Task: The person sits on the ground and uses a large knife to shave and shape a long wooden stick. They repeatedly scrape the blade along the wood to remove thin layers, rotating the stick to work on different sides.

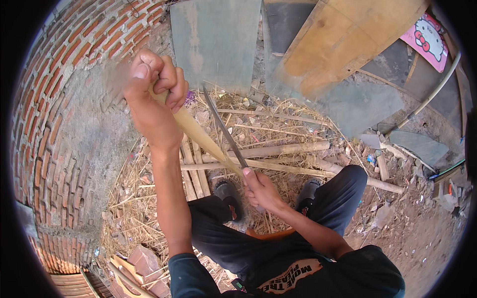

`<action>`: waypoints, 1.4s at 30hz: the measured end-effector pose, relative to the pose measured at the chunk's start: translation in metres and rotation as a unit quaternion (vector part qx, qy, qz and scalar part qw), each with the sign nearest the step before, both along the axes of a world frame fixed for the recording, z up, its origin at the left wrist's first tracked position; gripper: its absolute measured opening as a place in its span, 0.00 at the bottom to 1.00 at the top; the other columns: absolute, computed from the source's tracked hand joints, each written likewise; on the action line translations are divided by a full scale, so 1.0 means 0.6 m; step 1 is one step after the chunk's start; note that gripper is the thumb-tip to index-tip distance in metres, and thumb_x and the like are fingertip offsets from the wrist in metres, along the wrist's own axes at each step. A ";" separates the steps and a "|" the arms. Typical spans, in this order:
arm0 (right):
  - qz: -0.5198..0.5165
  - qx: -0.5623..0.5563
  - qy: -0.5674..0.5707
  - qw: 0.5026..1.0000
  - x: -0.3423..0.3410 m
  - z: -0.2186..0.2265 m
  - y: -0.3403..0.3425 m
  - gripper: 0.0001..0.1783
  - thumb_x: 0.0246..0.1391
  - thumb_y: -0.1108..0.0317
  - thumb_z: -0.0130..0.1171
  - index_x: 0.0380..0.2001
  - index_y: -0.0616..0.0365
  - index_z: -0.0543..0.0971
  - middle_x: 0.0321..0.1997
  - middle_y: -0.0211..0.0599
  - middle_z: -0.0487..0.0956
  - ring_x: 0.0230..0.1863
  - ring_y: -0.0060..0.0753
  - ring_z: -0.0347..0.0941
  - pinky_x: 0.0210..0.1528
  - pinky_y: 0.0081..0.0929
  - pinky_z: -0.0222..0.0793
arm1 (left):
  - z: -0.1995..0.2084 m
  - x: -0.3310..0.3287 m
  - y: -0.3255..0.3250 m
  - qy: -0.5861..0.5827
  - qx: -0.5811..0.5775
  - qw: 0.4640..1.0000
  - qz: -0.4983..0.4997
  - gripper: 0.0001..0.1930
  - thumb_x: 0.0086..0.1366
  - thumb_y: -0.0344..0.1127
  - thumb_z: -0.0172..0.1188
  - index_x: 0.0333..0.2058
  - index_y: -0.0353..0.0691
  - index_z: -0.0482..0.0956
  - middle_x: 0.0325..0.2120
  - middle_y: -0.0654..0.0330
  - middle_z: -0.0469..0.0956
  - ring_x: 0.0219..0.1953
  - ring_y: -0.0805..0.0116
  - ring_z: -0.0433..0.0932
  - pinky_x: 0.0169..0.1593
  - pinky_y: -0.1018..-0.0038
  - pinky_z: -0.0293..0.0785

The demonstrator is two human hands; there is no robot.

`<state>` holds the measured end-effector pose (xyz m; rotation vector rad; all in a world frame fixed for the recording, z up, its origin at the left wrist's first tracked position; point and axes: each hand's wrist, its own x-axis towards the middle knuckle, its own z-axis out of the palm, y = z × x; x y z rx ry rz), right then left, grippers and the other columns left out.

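Note:
Raised at the upper left, my left hand [158, 92] is closed around the upper end of a pale bamboo strip [201, 136]. The strip slants down to the right, its lower end meeting the base of a dark blade near my other hand. My right hand [262, 191] grips the handle of that long, narrow knife [221, 121], whose tip points up and slightly left. Its handle is hidden in my fingers. Whether the strip's lower end also lies under my right fingers, I cannot tell.
Bamboo poles [283, 150] and straw-like shavings [131, 198] cover the ground around my feet. A brick wall [54, 114] stands at left. Grey boards [218, 44] and a brown wooden panel [343, 39] lean at the back. Broken panels [144, 263] lie lower left.

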<state>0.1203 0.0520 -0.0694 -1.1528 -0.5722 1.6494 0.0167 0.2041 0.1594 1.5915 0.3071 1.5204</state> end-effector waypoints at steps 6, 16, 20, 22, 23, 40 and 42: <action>-0.096 0.186 0.027 0.978 0.028 0.116 -0.025 0.25 0.77 0.48 0.38 0.29 0.56 0.64 0.18 0.26 0.63 0.13 0.15 0.58 0.15 0.20 0.55 | -0.003 -0.006 0.017 -0.012 -0.002 0.999 -0.030 0.18 0.71 0.53 0.46 0.27 0.50 0.56 0.19 0.71 0.51 0.16 0.80 0.50 0.20 0.79 0.47; 0.026 0.006 0.007 1.000 -0.003 0.004 0.011 0.27 0.75 0.41 0.40 0.33 0.55 0.65 0.19 0.25 0.62 0.13 0.17 0.55 0.15 0.22 0.54 | 0.000 -0.007 0.017 -0.008 0.004 0.998 -0.057 0.19 0.71 0.53 0.47 0.27 0.50 0.56 0.19 0.71 0.51 0.17 0.80 0.50 0.20 0.80 0.47; -0.013 0.068 0.039 0.997 0.008 0.094 -0.005 0.27 0.74 0.42 0.42 0.32 0.55 0.66 0.18 0.24 0.61 0.12 0.15 0.54 0.14 0.20 0.54 | -0.001 -0.001 0.015 -0.013 -0.003 0.999 -0.037 0.19 0.71 0.53 0.47 0.27 0.50 0.56 0.18 0.71 0.51 0.16 0.80 0.51 0.19 0.80 0.49; -0.046 0.114 0.062 0.991 0.017 0.128 -0.014 0.27 0.75 0.42 0.42 0.32 0.55 0.65 0.17 0.24 0.61 0.12 0.15 0.54 0.14 0.20 0.54 | -0.004 -0.001 0.021 -0.015 -0.003 0.999 -0.046 0.19 0.70 0.53 0.48 0.27 0.50 0.56 0.18 0.71 0.52 0.15 0.81 0.51 0.19 0.80 0.49; -0.061 0.137 0.075 0.986 0.022 0.137 -0.017 0.26 0.75 0.42 0.41 0.32 0.55 0.65 0.17 0.25 0.61 0.12 0.15 0.54 0.14 0.21 0.54 | -0.006 -0.007 0.026 -0.015 0.000 0.998 -0.057 0.19 0.70 0.53 0.48 0.27 0.50 0.56 0.18 0.71 0.52 0.15 0.81 0.51 0.18 0.80 0.49; -0.039 0.121 0.055 0.990 0.011 0.146 0.001 0.29 0.73 0.38 0.44 0.34 0.55 0.66 0.18 0.25 0.61 0.13 0.15 0.56 0.15 0.20 0.56 | 0.000 -0.018 0.019 -0.009 -0.016 0.994 -0.109 0.21 0.70 0.55 0.48 0.26 0.49 0.54 0.17 0.71 0.51 0.16 0.81 0.50 0.20 0.80 0.46; -0.073 0.159 0.032 0.984 0.013 0.151 -0.002 0.27 0.74 0.41 0.43 0.33 0.56 0.66 0.18 0.25 0.62 0.13 0.15 0.56 0.15 0.21 0.56 | 0.000 -0.020 0.022 -0.006 -0.008 0.995 -0.103 0.21 0.70 0.56 0.48 0.26 0.49 0.54 0.17 0.71 0.51 0.16 0.81 0.50 0.20 0.80 0.46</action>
